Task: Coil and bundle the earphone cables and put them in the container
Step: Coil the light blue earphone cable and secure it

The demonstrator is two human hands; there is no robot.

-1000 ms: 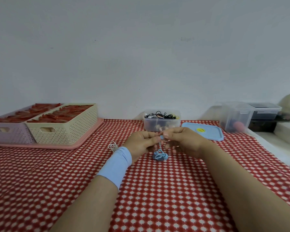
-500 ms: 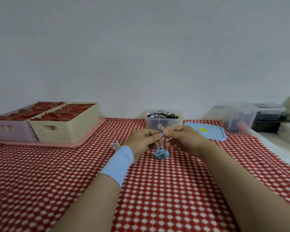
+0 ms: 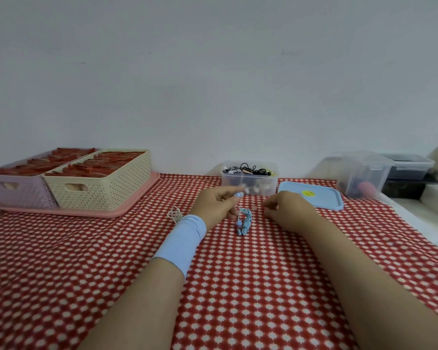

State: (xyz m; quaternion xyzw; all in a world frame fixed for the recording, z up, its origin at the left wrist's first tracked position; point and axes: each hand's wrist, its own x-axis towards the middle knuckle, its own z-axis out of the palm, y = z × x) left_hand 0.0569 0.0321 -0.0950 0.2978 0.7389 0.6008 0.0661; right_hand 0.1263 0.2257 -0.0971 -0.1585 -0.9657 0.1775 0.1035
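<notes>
Head view: left hand pinches coiled blue earphones, not yet binned; right hand loosely curled, empty; part-filled container beyond both.

Left grip pinches a blue earbud; right grip is apart from it, fingers loosely curled.

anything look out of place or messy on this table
One white earphone cable lies in a loose tangle on the tablecloth, left of the left hand and outside the clear container. Some black cables poke up over that container's rim. The blue lid lying beside it looks deliberate, not odd.
</notes>
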